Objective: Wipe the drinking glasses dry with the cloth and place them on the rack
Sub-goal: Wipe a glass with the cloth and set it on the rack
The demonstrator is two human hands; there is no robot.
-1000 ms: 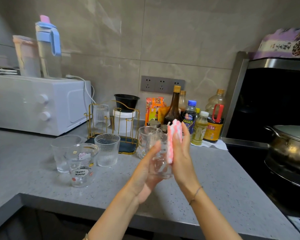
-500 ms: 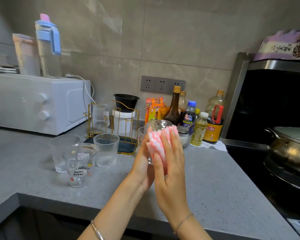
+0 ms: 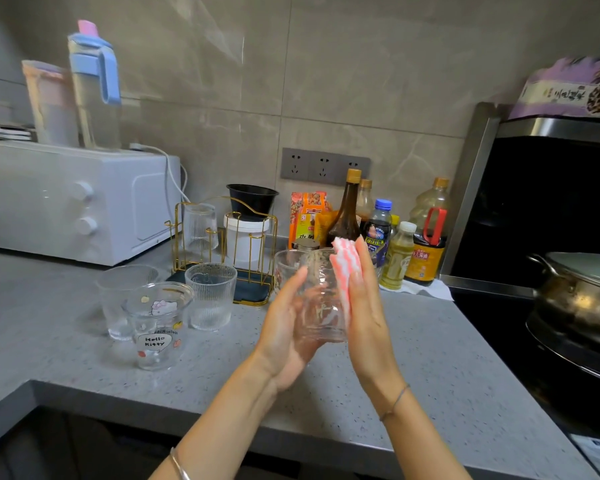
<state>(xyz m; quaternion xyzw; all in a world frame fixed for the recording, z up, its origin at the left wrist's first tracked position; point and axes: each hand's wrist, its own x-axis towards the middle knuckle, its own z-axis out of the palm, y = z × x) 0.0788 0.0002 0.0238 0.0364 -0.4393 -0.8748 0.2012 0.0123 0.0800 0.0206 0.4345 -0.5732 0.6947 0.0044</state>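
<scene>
I hold a clear drinking glass (image 3: 321,306) upright over the counter, between both hands. My left hand (image 3: 284,334) cups its left side and base, fingers curved round it. My right hand (image 3: 368,323) presses a pink-and-white cloth (image 3: 345,268) flat against the glass's right wall with straight fingers. A gold wire rack (image 3: 272,237) stands behind, with one ribbed glass (image 3: 200,226) upside down on it. On the counter stand a Hello Kitty glass (image 3: 156,327), a ribbed glass (image 3: 210,296), a plain glass (image 3: 118,299) and another clear glass (image 3: 286,268) just behind my left fingers.
A white microwave (image 3: 66,202) with jugs on top fills the left. A white tub (image 3: 246,237) with a black bowl sits behind the rack. Sauce and oil bottles (image 3: 399,251) line the wall. A steel pot (image 3: 582,299) sits on the hob at right. The counter's front edge (image 3: 187,407) is near.
My right hand with the cloth has swung from the near face of the glass round to its right side. The glass has come down a little and shows between my hands.
</scene>
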